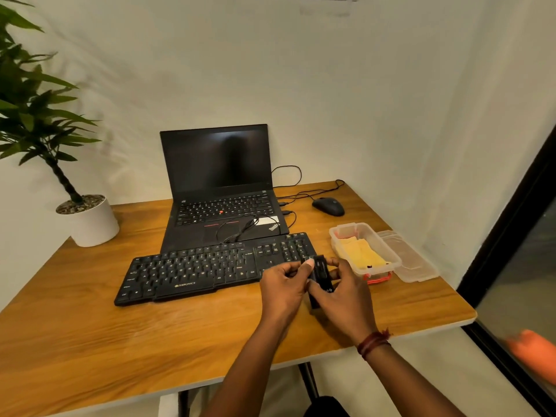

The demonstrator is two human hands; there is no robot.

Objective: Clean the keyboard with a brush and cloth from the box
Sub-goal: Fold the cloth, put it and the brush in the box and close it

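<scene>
A black keyboard [192,270] lies across the wooden table [90,335] in front of a laptop. Over its right end, both my hands hold a small black brush [320,270]. My left hand [282,288] pinches the brush's upper part with thumb and fingers. From the right side, my right hand [346,296] grips its lower body. A clear plastic box [365,251] stands just right of the keyboard with a yellow cloth [362,254] inside. The bristles are hidden; I cannot tell whether the brush is capped.
An open black laptop [219,191] with a cable on its palm rest sits behind the keyboard. A black mouse [328,206] lies at the back right. The box's lid [409,260] rests beside the box. A potted plant [90,221] stands at the left edge.
</scene>
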